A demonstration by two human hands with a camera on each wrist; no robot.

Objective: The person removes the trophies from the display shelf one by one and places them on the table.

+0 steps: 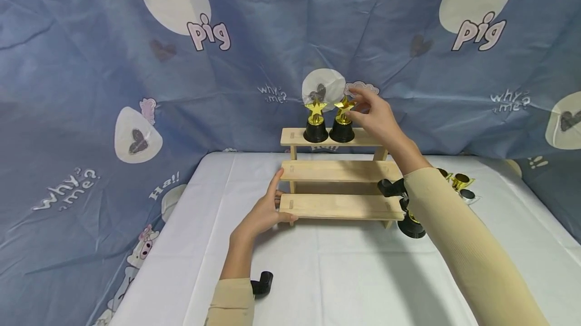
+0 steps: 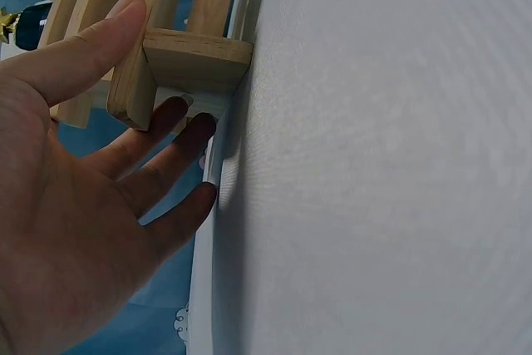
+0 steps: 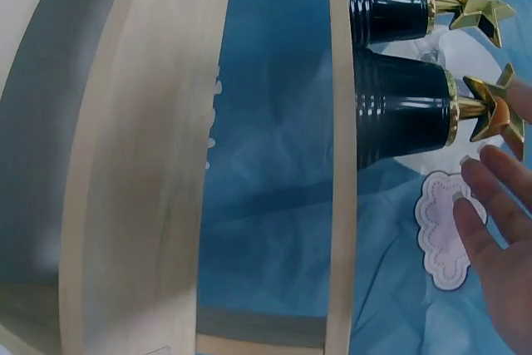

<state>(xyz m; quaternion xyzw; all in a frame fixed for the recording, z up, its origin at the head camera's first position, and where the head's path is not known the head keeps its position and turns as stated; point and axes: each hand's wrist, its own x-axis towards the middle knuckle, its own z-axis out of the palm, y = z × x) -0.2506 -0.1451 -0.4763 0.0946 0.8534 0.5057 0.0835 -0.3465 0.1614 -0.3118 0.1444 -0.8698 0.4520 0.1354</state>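
Observation:
A three-tier wooden display shelf [image 1: 340, 206] stands on a white-covered table. Two star trophies, gold on black bases, stand upright side by side on its top tier: the left trophy [image 1: 315, 131] and the right trophy [image 1: 342, 131]. My right hand [image 1: 379, 119] pinches the star of the right trophy between thumb and index finger, its other fingers [image 3: 475, 230] spread away. At the shelf's left end my left hand [image 1: 260, 215] grips the side. In the left wrist view, its thumb [image 2: 104, 47] lies on a board and other fingers reach underneath.
Right of the shelf, a black-based trophy [image 1: 411, 227] is partly hidden by my right sleeve. Beyond it are a small gold cup [image 1: 461, 180] and a silver cup [image 1: 467, 195]. A blue printed cloth [image 1: 254, 63] hangs behind the table.

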